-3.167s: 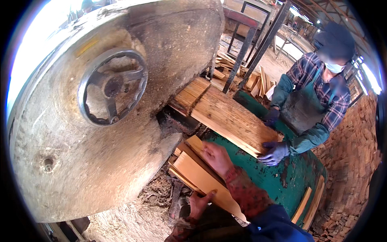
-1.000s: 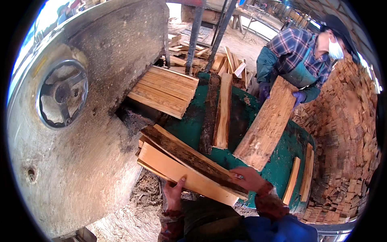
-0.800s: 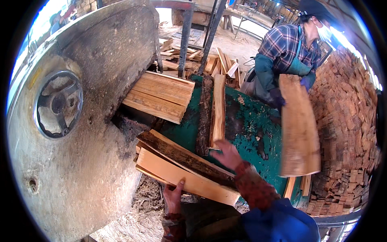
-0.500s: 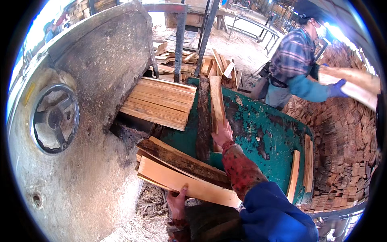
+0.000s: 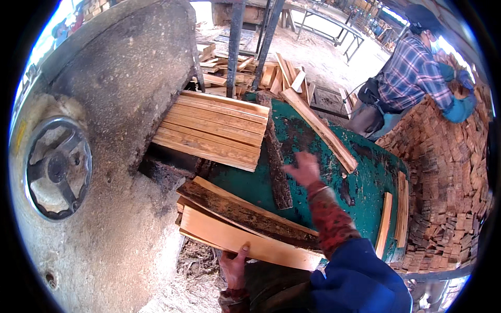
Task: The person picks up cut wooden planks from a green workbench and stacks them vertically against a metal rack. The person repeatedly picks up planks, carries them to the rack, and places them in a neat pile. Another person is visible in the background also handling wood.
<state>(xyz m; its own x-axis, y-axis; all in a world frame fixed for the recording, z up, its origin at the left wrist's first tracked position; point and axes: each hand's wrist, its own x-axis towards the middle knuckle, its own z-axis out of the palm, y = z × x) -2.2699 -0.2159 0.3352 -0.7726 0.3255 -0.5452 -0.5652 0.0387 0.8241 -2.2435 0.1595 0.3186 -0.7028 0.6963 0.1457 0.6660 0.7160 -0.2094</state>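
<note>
My left hand [image 5: 235, 267] grips the near edge of a smooth pale wooden board [image 5: 237, 235], thumb on top and the other fingers mostly hidden beneath. Behind that board lie bark-edged slabs [image 5: 229, 203], slightly curved. Over the green table [image 5: 323, 180], my right hand [image 5: 304, 168] is open, a little blurred, fingers apart with nothing in them. Just left of it, a dark bark strip [image 5: 277, 172] lies on the metal. Beyond it, a long wooden slat [image 5: 321, 130] rests at a slant. A row of sawn boards [image 5: 214, 128] sits at the machine's side.
A large worn machine panel with a handwheel [image 5: 58, 168] stands at left. Narrow strips [image 5: 401, 208] lie at the table's right end. A big pile of wood pieces [image 5: 443, 193] rises beyond. A co-worker [image 5: 407, 73] bends over it. Scrap wood [image 5: 235, 70] lies behind metal posts.
My right hand has let go of the long slat, which now lies farther right at a slant. The bark strip has tilted. The co-worker has turned toward the pile, the plank no longer visible.
</note>
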